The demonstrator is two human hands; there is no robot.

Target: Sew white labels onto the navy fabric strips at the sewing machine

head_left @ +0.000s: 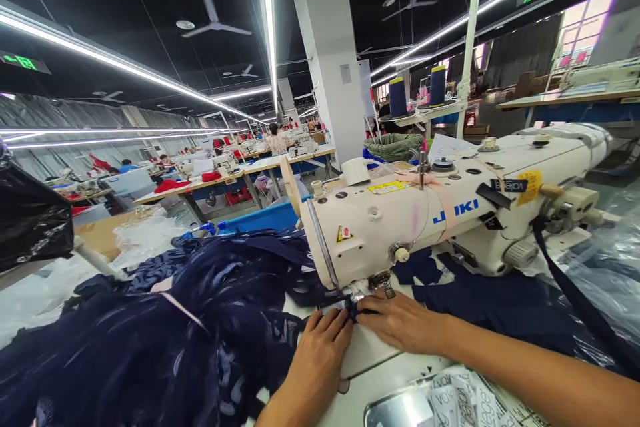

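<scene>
A white JUKI sewing machine stands in front of me, its head over a white bed. Just in front of the needle area, my left hand lies with its fingers side by side, the tips pressing at a small piece of navy fabric. My right hand is on the other side of that piece, fingers bent and gripping its edge. The hands almost meet, and they hide most of the piece. To the left, a large heap of navy patterned garments reaches the machine bed.
Printed white labels lie at the front of the machine. More navy fabric is behind my right forearm. Navy thread cones stand on a rack behind. A black plastic bag juts in at left. Clear plastic lies at right.
</scene>
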